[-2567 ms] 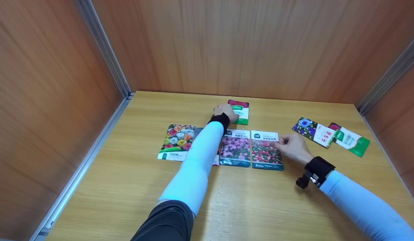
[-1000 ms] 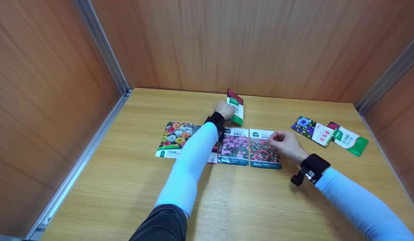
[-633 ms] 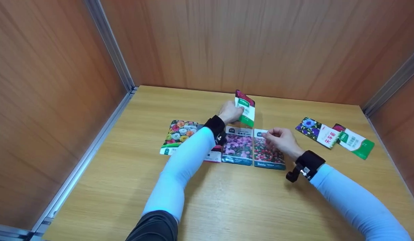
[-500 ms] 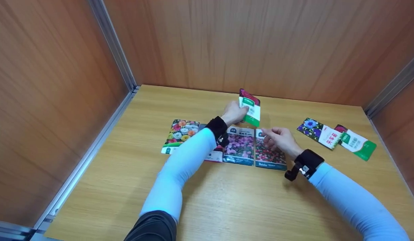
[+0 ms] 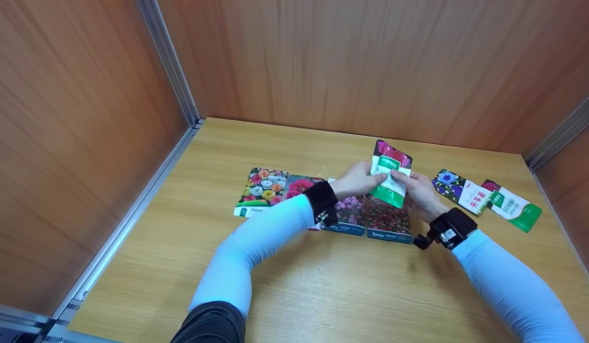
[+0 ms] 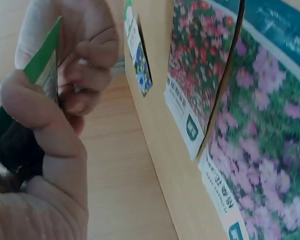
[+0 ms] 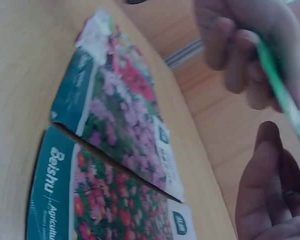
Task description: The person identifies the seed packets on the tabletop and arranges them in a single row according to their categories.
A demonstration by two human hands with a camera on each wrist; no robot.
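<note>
Green-and-white glossy seed packet (image 5: 390, 177) pinched in both my hands (image 5: 359, 178), above flat flower packets (image 5: 366, 216) lining the wooden counter (image 5: 323, 286).

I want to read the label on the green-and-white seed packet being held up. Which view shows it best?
The head view: the green-and-white seed packet faces the camera, held between left hand and right hand. Both wrist views catch only its thin green edge between blurred fingers.

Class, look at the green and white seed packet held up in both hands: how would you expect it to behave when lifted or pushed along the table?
The green and white seed packet is probably light: the left hand and right hand hold it by fingertips. It looks thin edge-on, so likely bendy. Flat, it should slide, not roll.
</note>
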